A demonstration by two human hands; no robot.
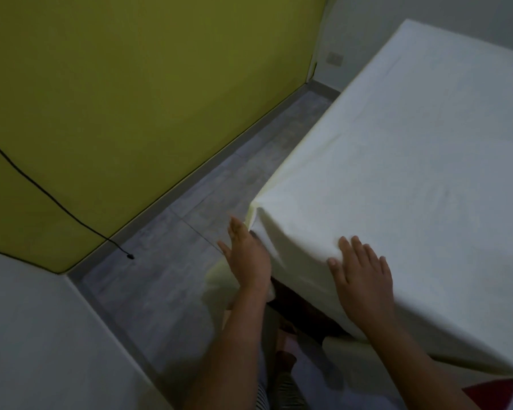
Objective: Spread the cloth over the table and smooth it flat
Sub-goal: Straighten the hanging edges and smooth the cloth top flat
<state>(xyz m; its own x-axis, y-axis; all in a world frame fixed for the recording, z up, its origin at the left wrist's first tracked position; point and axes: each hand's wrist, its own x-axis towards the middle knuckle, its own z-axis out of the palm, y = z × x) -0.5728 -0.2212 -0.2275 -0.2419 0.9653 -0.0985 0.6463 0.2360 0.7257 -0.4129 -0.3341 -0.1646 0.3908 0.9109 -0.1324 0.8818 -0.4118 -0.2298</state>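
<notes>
White cloth (397, 161): draped over the bench, beneath the right hand.
Right hand (360, 270): flat, fingers spread, gripping nothing.
Left hand (248, 255): open, against the corner fold.

Both hands, left hand (247, 255) and right hand (360, 272), press the cloth (412, 161) flat.

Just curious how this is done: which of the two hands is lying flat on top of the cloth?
The right hand, palm down on the cloth near the front edge. The left hand is off the top, edge-on beside the corner.
</notes>
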